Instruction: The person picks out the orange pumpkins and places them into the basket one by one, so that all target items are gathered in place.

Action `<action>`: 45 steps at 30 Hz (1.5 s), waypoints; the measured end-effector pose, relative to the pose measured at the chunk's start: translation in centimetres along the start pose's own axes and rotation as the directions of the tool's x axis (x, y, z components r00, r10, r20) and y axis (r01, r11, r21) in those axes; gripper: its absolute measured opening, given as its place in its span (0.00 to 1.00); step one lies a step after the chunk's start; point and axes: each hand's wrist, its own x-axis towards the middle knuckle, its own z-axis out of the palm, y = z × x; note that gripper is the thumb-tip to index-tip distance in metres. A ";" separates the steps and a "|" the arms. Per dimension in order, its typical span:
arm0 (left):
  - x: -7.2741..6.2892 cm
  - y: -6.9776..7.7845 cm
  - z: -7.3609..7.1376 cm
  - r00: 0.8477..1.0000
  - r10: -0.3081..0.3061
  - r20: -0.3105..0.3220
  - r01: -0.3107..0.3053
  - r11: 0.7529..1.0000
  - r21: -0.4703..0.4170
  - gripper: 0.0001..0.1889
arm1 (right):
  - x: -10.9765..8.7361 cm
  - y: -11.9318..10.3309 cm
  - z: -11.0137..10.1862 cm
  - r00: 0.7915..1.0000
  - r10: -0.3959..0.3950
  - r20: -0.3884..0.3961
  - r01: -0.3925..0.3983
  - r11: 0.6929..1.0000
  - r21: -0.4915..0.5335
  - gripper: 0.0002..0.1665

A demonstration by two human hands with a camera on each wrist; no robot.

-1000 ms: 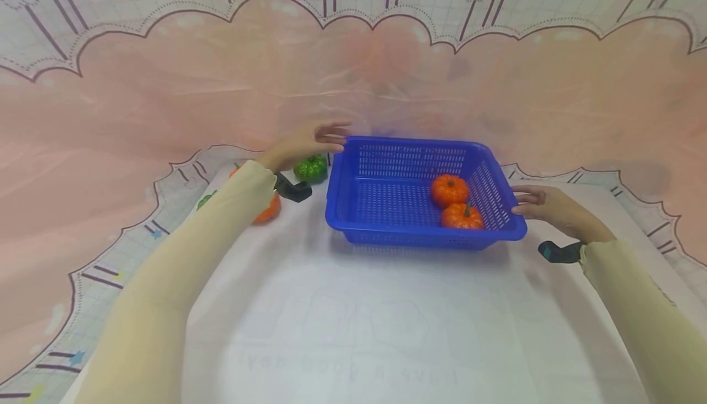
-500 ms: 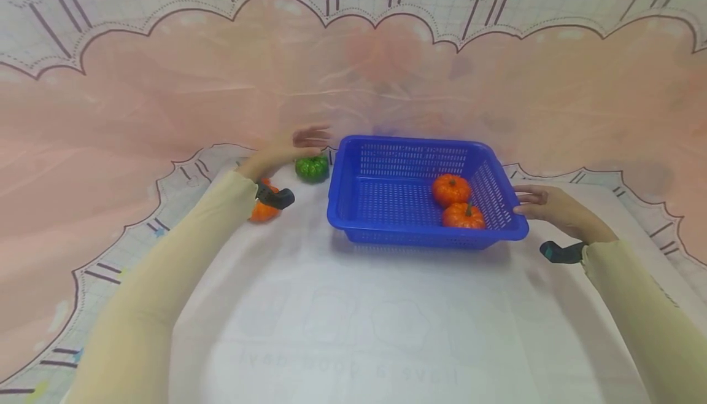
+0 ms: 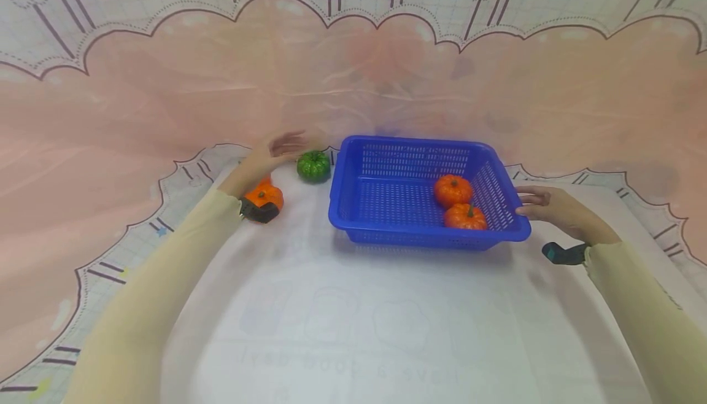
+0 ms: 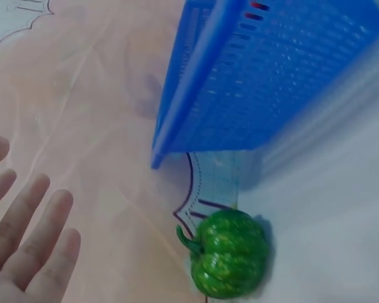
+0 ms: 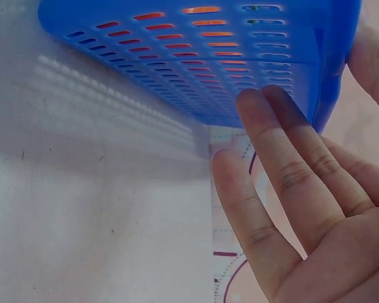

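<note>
A blue plastic basket stands on the white cloth, with two orange pumpkins inside at its right end. My left hand is raised beside a small green pumpkin left of the basket, its fingers spread and holding nothing. Another orange pumpkin lies below that wrist, partly covered by the wrist camera. At the basket's right side is my right hand. In the right wrist view its straight fingers lie along the outer wall, and the thumb is at the rim.
A patterned pink and white cloth rises behind the basket and borders the white surface. My left sleeve crosses the left side of the surface. Wrist cameras are strapped below both hands.
My left hand has drawn left, away from the basket's left rim, past the green pumpkin, which now shows more fully. The right hand and the basket have stayed in place.
</note>
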 end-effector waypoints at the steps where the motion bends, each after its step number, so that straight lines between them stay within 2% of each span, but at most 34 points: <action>1: -0.2 -0.2 -0.1 1.000 0.004 -0.011 -0.004 1.000 0.012 0.29 | 0.0 0.0 0.0 1.000 0.000 0.001 0.000 1.000 0.000 0.46; 8: -1.9 -1.0 -0.2 0.993 -0.011 -0.120 0.018 0.998 0.056 0.29 | 0.0 0.0 0.0 1.000 0.011 0.004 -0.011 1.000 0.004 0.47; 14: -3.3 -2.2 -0.1 0.971 -0.020 -0.237 0.046 0.993 0.108 0.32 | 0.0 0.1 -0.2 1.000 -0.018 0.006 0.018 1.000 0.005 0.44; 18: -4.0 -3.0 0.0 0.957 -0.050 -0.286 0.090 0.988 0.129 0.33 | 0.1 0.2 -0.2 0.999 -0.032 0.004 0.032 0.999 0.002 0.42; 27: -5.7 -4.8 0.0 0.947 -0.071 -0.315 0.133 0.974 0.180 0.34 | 0.0 0.1 -0.1 1.000 -0.028 0.007 0.028 1.000 0.010 0.44; 34: -6.4 -6.4 0.2 0.940 -0.067 -0.335 0.131 0.977 0.171 0.32 | 0.0 0.0 -0.2 1.000 -0.018 0.008 0.018 1.000 0.025 0.45; 42: -7.1 -7.3 0.3 0.930 -0.082 -0.360 0.156 0.971 0.183 0.33 | 0.0 0.1 -0.1 1.000 -0.016 0.009 0.016 1.000 0.016 0.46; 45: -7.2 -7.3 0.4 0.925 -0.106 -0.364 0.185 0.964 0.189 0.33 | 0.0 0.1 -0.1 1.000 -0.024 0.008 0.024 1.000 0.021 0.45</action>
